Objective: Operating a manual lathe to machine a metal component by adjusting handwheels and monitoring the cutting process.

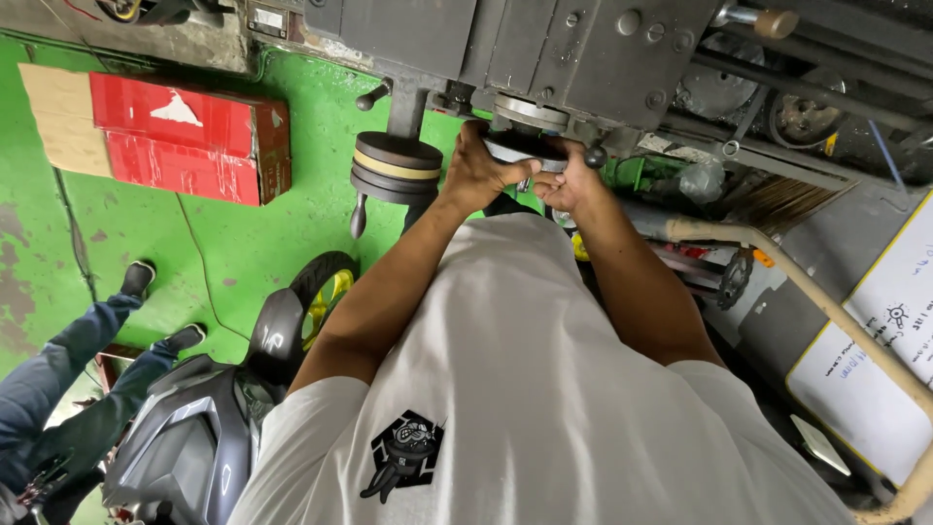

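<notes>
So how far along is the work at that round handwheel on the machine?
Nothing shows as finished. In hand: the left hand and right hand both grip the round handwheel on the grey machine. What remains cannot be told; the second handwheel beside it is untouched.

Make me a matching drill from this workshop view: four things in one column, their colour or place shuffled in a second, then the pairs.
Things:
1. box
2. floor
3. left hand
4. scooter

Colour or place:
A. green
B. on the round disc under the machine
C. red, lying on the floor
D. grey, parked at lower left

Pairs: 1-C, 2-A, 3-B, 4-D
</notes>
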